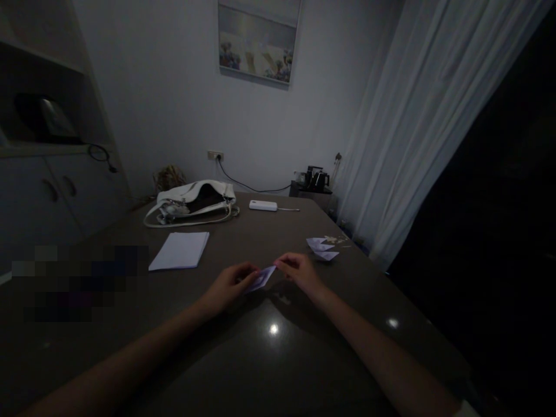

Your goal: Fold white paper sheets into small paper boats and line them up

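Observation:
A small folded piece of paper, pale with a pointed right end, is held just above the dark table. My left hand grips its left part, thumb on top. At its right tip, my right hand pinches the corner between thumb and fingers. Beyond my right hand lie folded paper boats, pale and pointed at the ends. A stack of white paper sheets rests on the table to the left of my left hand.
At the far left of the table sits a white handbag with its strap looped forward. A white power bank with a short cord lies beyond my hands. Small scraps are scattered near the right edge. A black kettle stands behind.

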Demonstrator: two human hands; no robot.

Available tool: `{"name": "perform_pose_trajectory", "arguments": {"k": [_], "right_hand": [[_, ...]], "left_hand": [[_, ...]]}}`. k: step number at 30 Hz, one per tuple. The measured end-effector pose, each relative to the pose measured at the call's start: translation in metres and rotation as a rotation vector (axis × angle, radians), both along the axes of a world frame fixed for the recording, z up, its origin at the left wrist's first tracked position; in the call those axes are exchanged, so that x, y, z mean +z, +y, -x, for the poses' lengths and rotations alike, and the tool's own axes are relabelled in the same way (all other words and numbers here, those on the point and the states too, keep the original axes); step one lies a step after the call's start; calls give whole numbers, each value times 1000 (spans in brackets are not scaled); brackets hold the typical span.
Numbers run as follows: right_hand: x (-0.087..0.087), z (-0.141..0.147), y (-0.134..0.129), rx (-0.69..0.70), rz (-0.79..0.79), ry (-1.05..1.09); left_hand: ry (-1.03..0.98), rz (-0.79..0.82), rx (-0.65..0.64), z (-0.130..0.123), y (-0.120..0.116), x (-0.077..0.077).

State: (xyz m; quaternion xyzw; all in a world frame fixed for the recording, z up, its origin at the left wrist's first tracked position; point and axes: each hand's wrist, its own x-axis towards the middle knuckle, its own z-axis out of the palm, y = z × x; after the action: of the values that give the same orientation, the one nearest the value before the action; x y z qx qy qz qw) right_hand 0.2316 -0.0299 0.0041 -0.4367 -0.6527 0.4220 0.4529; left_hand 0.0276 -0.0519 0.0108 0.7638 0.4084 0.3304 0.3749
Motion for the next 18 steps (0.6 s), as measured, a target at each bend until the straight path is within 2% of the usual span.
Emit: {"name": "perform_pose_trajectory", "arguments": {"k": [6,12,15,18], "right_hand": [[-4,-5,4,-11,-156,-189],[-3,-5,6,-29,-142,-204],[3,-12,10,-70,-135,-205],[20,-34,17,-115,-160,-256]], "left_hand": [[45,-52,44,0,2,0],[61,-65,63,1,3,0],[25,-36,100,3,5,0],[1,34,126,6,8,-2]]}}
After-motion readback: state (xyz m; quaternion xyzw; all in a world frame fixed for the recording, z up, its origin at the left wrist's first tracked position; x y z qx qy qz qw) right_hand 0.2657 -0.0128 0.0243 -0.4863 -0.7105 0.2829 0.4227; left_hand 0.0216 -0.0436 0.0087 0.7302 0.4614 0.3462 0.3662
